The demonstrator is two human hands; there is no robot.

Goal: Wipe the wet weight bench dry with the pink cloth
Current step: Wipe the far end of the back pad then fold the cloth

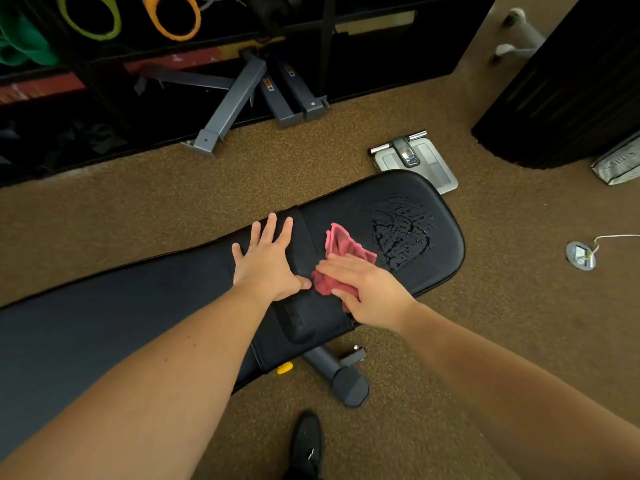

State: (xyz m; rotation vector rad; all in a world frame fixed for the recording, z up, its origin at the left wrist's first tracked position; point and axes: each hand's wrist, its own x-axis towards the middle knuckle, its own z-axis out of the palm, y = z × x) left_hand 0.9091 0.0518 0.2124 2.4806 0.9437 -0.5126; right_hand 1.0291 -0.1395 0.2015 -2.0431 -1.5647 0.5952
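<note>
Bracing and wiping, head view: left hand [268, 259] lies flat, fingers spread, on the weight bench [346, 209], likely to steady it.
Right hand [363, 289] presses the pink cloth [341, 249] near the bench's front edge, thumb curled on its fold, just beside the wet patch [401, 233] toward the right end, still beaded. Cloth's underside hidden; bench's left end is cut off; bench foot [341, 375] is partly hidden below.
</note>
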